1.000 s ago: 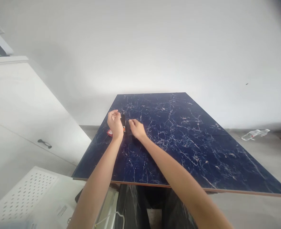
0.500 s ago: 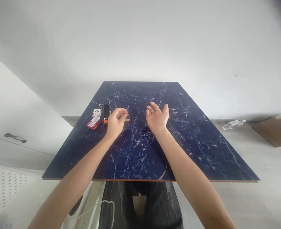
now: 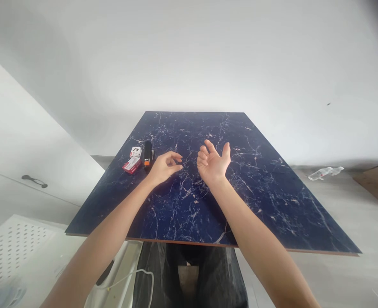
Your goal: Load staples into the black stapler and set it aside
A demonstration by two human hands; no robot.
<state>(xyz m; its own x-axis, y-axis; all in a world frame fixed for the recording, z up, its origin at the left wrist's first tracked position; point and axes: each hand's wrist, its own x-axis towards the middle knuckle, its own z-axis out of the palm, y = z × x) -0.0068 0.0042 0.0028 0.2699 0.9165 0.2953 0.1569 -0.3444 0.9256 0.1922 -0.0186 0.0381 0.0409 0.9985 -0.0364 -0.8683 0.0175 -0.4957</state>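
Fingers on the left hand are curving forward, and its thumb is standing apart from them, leaving the grasp open over the counter. Just beyond the wrist's outer side, a black tool with an orange end is lying lengthwise on the counter, just beside the left hand; whether they are touching, I cannot tell. A small piece, too hidden to identify, is showing along the tool's right side. To the tool's left, a small white box is sitting behind a red-and-white box, the two lying close together.

Farther right, the right hand is turning its palm upward, its thumb spreading away and its fingers bending loosely, also open. A gap is separating the hands. Beyond the counter's right edge, a clear plastic bottle is lying on the floor, and a cardboard box is resting farther right.
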